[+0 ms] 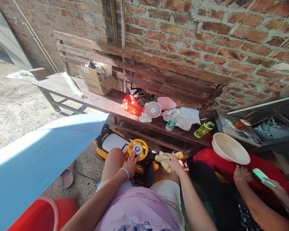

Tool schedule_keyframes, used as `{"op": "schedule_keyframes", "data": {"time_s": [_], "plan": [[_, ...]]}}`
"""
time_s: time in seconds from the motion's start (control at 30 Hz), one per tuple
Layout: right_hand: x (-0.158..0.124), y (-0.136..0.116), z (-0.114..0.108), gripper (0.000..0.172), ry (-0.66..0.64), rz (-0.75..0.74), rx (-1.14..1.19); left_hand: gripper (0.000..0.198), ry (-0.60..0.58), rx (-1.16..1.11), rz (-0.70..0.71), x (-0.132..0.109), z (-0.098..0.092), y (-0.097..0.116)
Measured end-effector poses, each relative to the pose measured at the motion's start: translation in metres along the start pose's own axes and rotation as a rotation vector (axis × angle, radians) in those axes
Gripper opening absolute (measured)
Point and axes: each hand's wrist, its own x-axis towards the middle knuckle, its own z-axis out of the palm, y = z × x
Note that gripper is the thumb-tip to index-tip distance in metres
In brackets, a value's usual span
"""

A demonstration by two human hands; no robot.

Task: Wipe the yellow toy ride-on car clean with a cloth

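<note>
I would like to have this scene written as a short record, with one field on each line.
Left hand: on the yellow steering wheel of a toy vehicle
Right hand: holding a crumpled pale-yellow cloth
On the bench: cardboard box, white fan, pink bowl, water bottle
Second person, at right: one hand holding a light-green object
Picture's lower left: red bucket
Background: brick wall

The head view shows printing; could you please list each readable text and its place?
"品勿压" on the cardboard box; preceding characters unclear.
Label on the water bottle: too small to read.
Print on the pink shirt: blurred.
Mark on the yellow steering wheel: too small.
Other small markings: unreadable.
</note>
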Motion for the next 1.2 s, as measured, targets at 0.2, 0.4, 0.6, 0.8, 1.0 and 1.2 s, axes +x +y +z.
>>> {"op": "schedule_keyframes", "data": {"time_s": [0.2, 0.4, 0.6, 0.8, 1.0, 1.2], "plan": [[0.058, -0.045, -0.026, 0.043, 0.072, -0.124, -0.375, 0.098, -0.024, -0.005, -0.014, 0.0, -0.004, 0.0], [0.073, -0.068, -0.01, 0.024, -0.377, 0.079, -0.917, 0.101, -0.04, 0.019, -0.006, 0.001, -0.003, -0.002], [0.082, -0.059, -0.033, 0.034, -0.297, 0.244, -1.132, 0.1, -0.026, 0.006, 0.004, 0.001, 0.001, -0.005], [0.068, -0.043, -0.049, 0.04, -0.242, 0.289, -1.184, 0.102, -0.04, 0.006, -0.011, 0.001, 0.0, -0.001], [0.065, -0.045, -0.021, 0.038, -0.286, 0.191, -1.119, 0.103, -0.048, 0.038, -0.025, 0.003, -0.001, 0.002], [0.056, -0.059, -0.002, 0.043, -0.298, 0.052, -1.021, 0.102, -0.031, 0.025, -0.023, 0.002, 0.0, 0.001]]}}
